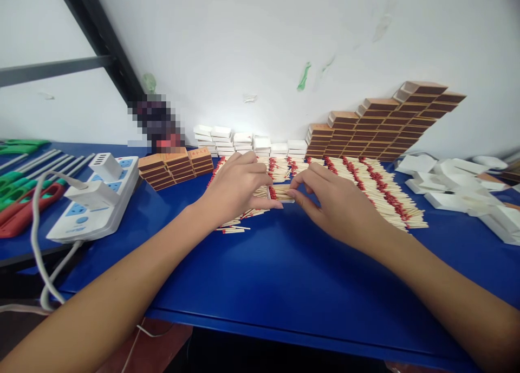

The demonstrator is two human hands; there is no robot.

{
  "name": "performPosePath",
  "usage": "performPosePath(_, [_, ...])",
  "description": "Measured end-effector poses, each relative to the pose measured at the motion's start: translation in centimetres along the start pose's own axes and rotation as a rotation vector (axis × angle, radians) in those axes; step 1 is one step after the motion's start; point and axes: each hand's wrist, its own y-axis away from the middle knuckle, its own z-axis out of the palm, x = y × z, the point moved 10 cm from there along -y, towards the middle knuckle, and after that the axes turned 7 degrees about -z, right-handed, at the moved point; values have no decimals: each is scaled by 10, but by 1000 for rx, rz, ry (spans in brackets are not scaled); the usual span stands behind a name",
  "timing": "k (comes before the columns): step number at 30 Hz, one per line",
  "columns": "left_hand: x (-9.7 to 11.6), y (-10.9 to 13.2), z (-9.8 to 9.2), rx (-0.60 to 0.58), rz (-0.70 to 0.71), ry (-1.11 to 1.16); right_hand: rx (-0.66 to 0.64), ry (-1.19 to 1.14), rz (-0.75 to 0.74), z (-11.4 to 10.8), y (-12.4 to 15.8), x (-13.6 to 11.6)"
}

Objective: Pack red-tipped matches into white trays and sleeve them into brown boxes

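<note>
My left hand (pixel 238 186) and my right hand (pixel 331 199) meet over a small white matchbox tray (pixel 281 194) filled with red-tipped matches on the blue table (pixel 260 275). Both hands pinch the tray, the left thumb and fingers on its left end, the right fingertips on its right end. Loose matches (pixel 382 191) lie in a long heap behind and to the right of my hands. A few stray matches (pixel 233 229) lie under my left wrist.
Brown matchbox sleeves are stacked against the wall (pixel 385 126) and at left (pixel 174 167). White inner trays stand in stacks (pixel 244 141) and lie loose at right (pixel 459 191). A white power strip (pixel 95 199) with plugs and tools (pixel 20 199) sit at left.
</note>
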Motion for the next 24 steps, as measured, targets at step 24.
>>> performPosePath(24, [-6, -1, -4, -3, -36, -30, 85, -227, -99, -8, 0, -25])
